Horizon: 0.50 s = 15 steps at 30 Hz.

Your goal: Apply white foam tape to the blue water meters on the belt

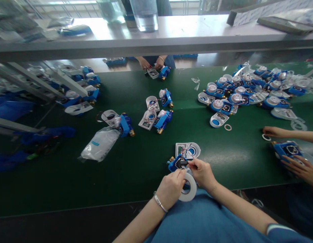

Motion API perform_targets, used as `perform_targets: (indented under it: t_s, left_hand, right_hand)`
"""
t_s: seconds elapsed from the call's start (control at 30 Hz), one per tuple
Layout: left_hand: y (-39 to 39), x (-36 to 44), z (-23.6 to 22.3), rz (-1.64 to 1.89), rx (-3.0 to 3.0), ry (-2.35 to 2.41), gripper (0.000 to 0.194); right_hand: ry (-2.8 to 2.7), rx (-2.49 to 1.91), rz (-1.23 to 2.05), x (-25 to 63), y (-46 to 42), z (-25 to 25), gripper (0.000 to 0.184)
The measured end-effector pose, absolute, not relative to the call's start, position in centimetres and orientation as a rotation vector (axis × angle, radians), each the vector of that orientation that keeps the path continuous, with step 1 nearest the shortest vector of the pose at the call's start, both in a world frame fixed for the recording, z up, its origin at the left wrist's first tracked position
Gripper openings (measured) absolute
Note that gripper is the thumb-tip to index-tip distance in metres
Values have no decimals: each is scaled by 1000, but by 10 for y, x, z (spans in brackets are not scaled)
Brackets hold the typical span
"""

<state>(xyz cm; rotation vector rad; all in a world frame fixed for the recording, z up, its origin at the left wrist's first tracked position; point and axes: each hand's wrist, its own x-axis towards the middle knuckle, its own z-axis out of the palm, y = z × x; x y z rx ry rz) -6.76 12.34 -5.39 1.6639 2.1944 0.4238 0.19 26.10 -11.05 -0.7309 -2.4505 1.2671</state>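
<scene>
My left hand (170, 188) is closed around a white roll of tape (189, 190), held just off the near edge of the green belt (136, 162). My right hand (202, 172) pinches something small at the blue meter body (177, 163) lying on the belt in front of me. The meter's white cover (188, 149) lies just beyond it, joined by thin wires. A thin bracelet circles my left wrist.
Several blue meters with white covers (159, 109) lie mid-belt, and a large heap (247, 91) sits at the far right. A plastic bag (100, 143) lies to the left. Another person's hands (293, 155) work at the right, and a third person's hands (151, 64) opposite. A shelf (156, 40) spans overhead.
</scene>
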Motion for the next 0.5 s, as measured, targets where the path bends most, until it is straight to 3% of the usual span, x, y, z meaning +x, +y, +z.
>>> perform_targets:
  t_s: [0.13, 0.27, 0.37, 0.5]
  left_hand:
    - [131, -69, -45, 410, 1850, 1971, 23]
    - [89, -111, -70, 301, 1437, 2297, 49]
    - [44, -149, -109, 72, 990, 2492, 60]
    - [25, -164, -148, -66, 620, 2485, 54]
  right_hand:
    - [-2361, -867, 1168, -15, 283, -113, 23]
    - [-2202, -957, 1167, -14, 309, -116, 28]
    - [-1944, -1046, 1345, -3, 320, -126, 27]
    - [-1385, -1088, 1688, 7, 328, -139, 29]
